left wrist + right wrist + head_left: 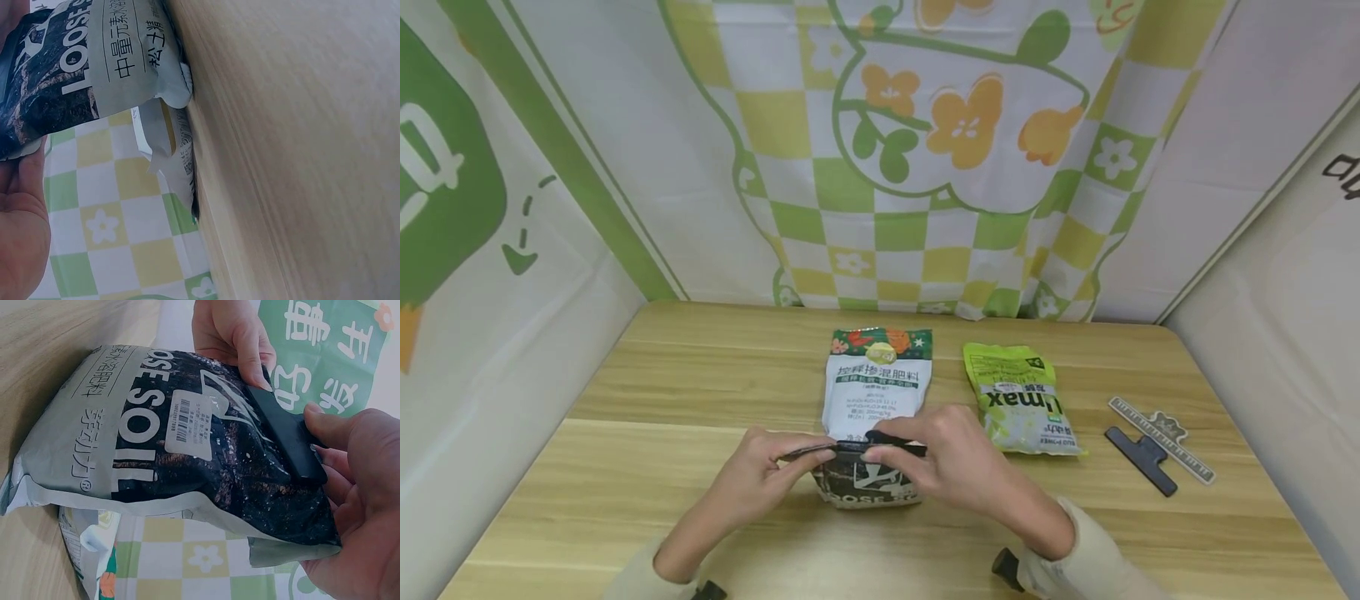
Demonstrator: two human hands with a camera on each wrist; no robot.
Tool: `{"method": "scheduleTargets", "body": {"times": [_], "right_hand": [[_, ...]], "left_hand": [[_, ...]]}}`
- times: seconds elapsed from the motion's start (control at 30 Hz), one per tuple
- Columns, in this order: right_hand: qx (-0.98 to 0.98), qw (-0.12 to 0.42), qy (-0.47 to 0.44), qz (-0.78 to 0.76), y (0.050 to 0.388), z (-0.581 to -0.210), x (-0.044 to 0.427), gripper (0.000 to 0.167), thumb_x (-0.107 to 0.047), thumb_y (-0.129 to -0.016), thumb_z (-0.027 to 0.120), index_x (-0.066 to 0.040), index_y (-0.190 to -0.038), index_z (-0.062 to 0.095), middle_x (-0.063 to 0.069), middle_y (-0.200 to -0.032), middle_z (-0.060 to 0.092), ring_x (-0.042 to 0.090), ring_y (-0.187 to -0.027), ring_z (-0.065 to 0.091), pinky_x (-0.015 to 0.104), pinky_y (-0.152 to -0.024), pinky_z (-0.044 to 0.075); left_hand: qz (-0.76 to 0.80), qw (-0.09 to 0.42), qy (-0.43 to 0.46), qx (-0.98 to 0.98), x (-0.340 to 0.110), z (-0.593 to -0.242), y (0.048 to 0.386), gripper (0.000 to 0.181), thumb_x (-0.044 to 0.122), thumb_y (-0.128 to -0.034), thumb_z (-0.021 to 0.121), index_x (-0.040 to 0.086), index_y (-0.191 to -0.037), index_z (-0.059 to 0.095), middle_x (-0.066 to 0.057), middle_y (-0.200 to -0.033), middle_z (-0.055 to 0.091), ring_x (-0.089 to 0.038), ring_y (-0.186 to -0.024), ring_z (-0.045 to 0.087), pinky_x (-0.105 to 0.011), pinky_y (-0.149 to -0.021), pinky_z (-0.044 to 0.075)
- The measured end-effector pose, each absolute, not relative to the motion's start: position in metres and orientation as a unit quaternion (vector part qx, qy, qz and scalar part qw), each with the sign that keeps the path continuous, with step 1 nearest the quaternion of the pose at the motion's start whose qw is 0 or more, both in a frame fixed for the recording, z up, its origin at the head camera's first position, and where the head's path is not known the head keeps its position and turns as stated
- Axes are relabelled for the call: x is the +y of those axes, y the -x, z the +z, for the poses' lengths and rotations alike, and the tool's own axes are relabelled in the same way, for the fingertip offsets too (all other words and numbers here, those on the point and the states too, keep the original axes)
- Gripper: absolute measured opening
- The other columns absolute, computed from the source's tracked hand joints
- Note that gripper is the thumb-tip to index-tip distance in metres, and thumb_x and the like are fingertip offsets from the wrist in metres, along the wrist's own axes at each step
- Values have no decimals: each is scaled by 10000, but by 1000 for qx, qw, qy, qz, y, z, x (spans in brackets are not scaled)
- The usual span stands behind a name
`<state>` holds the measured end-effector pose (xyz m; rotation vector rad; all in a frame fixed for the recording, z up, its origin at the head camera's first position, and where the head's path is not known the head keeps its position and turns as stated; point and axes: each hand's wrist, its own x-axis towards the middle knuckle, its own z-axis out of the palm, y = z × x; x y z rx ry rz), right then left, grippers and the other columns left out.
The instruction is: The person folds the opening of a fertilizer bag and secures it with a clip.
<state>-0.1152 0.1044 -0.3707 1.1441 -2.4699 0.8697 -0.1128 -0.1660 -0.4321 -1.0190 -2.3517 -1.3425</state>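
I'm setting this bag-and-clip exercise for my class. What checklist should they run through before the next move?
1. Soil bag standing on the table: ok.
2. Left hand gripping the bag's top: ok.
3. Right hand holding the black clip at the bag's top: ok.
4. Clip covering the top's full width: not ok; the corner by the right hand extends past its end.
5. Clip fastened: cannot tell; the fingers hide its far side.
6. Green bag apart from the soil bag: ok; it lies to the right.
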Motion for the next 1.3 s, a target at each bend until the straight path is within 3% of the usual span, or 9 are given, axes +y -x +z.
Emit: {"method": "scheduleTargets", "body": {"times": [0.1, 0.23, 0.33, 0.47, 0.57, 0.7, 0.83, 1.1, 1.3], "right_hand": [[-858, 132, -394, 301, 115, -371, 105, 289, -354, -949, 780, -108, -1092, 827, 2, -719, 790, -104, -511, 464, 72, -560, 459], [-862, 128, -394, 291, 115, -370, 105, 307, -375, -937, 791, -121, -1106, 821, 5, -826, 819, -53, -589, 583, 117, -610, 514], [-870, 119, -388, 281, 115, -370, 106, 315, -392, -921, 808, -149, -1122, 812, -9, -909, 828, -8, -673, 636, 159, -650, 531], [-880, 91, -376, 274, 115, -369, 107, 355, -393, -907, 827, -172, -1182, 791, -27, -932, 818, -11, -681, 556, 156, -643, 466], [-885, 64, -369, 277, 115, -367, 110, 431, -402, -902, 834, -174, -1260, 761, -10, -991, 817, 10, -718, 567, 165, -659, 470], [-885, 22, -355, 300, 115, -366, 118, 569, -423, -894, 837, -153, -1372, 690, 9, -1129, 813, 95, -940, 736, 273, -812, 604], [-885, -14, -325, 335, 116, -366, 130, 676, -421, -874, 854, -149, -1446, 618, -31, -1224, 794, 155, -1183, 735, 424, -1011, 606], [-878, -87, -271, 384, 117, -377, 153, 824, -449, -834, 874, -140, -1516, 531, -8, -1341, 743, 222, -1253, 702, 477, -1066, 579], [-860, -171, -249, 410, 121, -395, 167, 882, -444, -802, 897, -114, -1526, 515, 68, -1465, 661, 270, -1342, 642, 551, -1148, 504]], "left_hand": [[-461, 130, 354, -803, -166, -432, 113, 182, -40, -901, 756, 44, -1049, 820, -143, -999, 821, -111, -910, 798, -149, -692, 615], [-459, 126, 346, -808, -166, -432, 113, 177, -30, -907, 756, 55, -1048, 822, -134, -1010, 823, -121, -929, 798, -147, -698, 614], [-454, 121, 335, -816, -167, -433, 113, 173, -9, -914, 759, 82, -1045, 827, -102, -1023, 829, -143, -959, 800, -166, -780, 624], [-452, 114, 325, -823, -166, -433, 114, 163, 21, -927, 759, 112, -1043, 829, -61, -1035, 833, -135, -980, 796, -241, -872, 639], [-453, 110, 321, -825, -165, -433, 114, 157, 29, -935, 755, 116, -1041, 829, -52, -1035, 834, -122, -980, 791, -287, -862, 652], [-453, 111, 321, -825, -164, -433, 115, 155, 23, -932, 755, 106, -1040, 828, -60, -1029, 834, -131, -974, 795, -293, -858, 654], [-452, 109, 317, -826, -164, -433, 115, 155, 21, -931, 756, 98, -1044, 828, -65, -1034, 833, -141, -984, 796, -283, -879, 649], [-450, 99, 299, -835, -164, -434, 114, 150, 44, -937, 755, 107, -1053, 828, -57, -1052, 831, -140, -997, 793, -345, -892, 655], [-452, 111, 317, -826, -166, -436, 113, 163, 11, -923, 758, 94, -1048, 822, -72, -1042, 831, -145, -978, 799, -298, -888, 648]]}}
